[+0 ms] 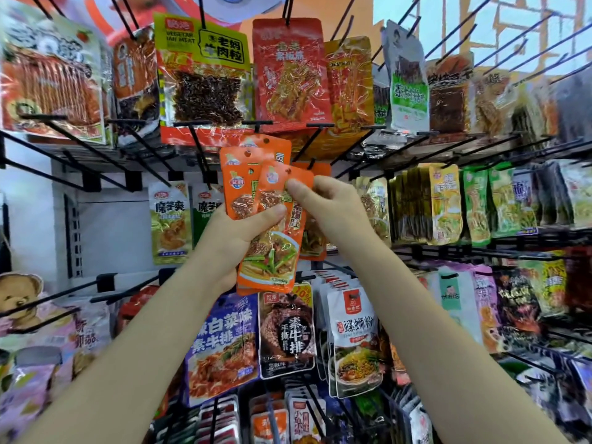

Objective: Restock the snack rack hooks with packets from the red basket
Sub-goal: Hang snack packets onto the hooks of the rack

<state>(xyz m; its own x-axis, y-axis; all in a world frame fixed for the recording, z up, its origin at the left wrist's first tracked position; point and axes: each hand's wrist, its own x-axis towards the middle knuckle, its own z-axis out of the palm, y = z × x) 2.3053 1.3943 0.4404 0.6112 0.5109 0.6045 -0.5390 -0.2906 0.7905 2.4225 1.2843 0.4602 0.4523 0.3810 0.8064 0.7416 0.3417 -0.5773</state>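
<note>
The left hand (pixel 238 230) grips a fanned stack of orange snack packets (pixel 256 200) in front of the rack's middle row, thumb curled across their fronts. The right hand (pixel 323 203) pinches the top edge of the front packet (pixel 277 225) between its fingers (pixel 296 187), seemingly peeling it off. Several packets remain unhung; black hooks (pixel 198 145) just above wait. The red basket is out of view.

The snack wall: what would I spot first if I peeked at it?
Probably the fan of orange packets in the middle, gripped by the left hand while the right hand pinches the front one's top. Next, the big green-and-yellow packet hanging above, and a teddy bear picture at the left edge.
</note>
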